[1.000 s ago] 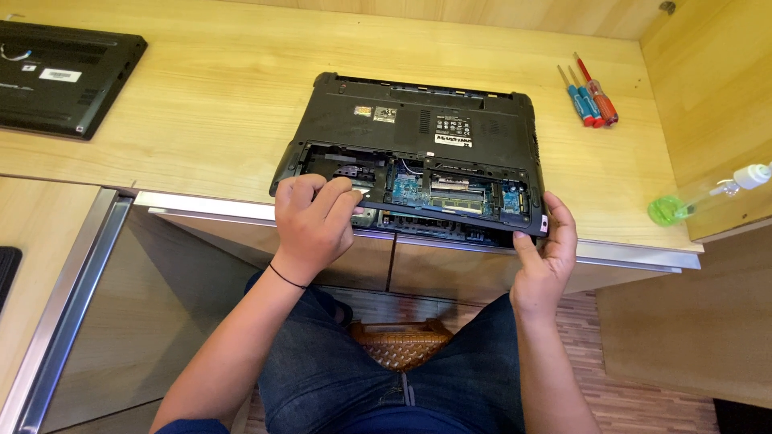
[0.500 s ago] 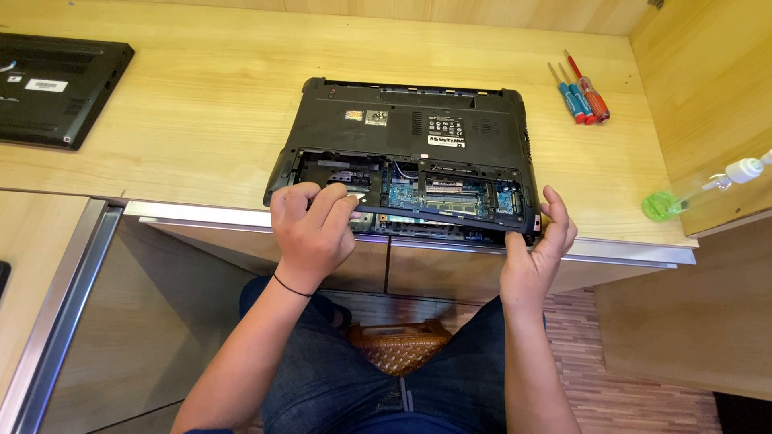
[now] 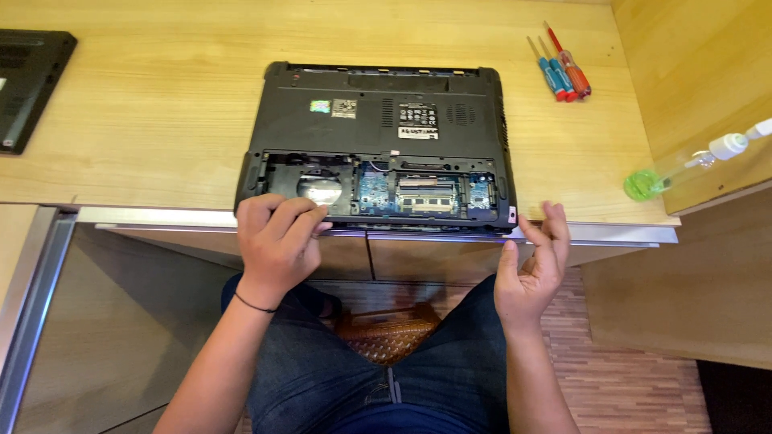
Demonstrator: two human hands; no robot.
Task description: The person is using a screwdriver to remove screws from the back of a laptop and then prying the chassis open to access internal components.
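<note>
We've got the upside-down black laptop (image 3: 378,145) at the front edge of a light wooden desk (image 3: 145,120). Our left hand (image 3: 277,241) curls fingers onto its open bay, gripping nothing; right hand (image 3: 535,265) hangs open beside the corner. Screwdrivers (image 3: 563,72) lie back right, brick-pattern floor (image 3: 635,386) below.

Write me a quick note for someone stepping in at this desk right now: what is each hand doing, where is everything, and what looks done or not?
Left hand: fingers curled on the front left edge of the laptop, by the open bay; holding nothing.
Right hand: open, palm up, at the laptop's front right corner, touching it at most lightly.
Laptop: upside down at the near edge of the desk, bottom cover off along the front, circuit boards and memory stick exposed.
Screwdrivers: far right of the desk, untouched. A green-tipped bottle lies further right.
Done: cover is off. Left: the inner parts are still in place.
</note>
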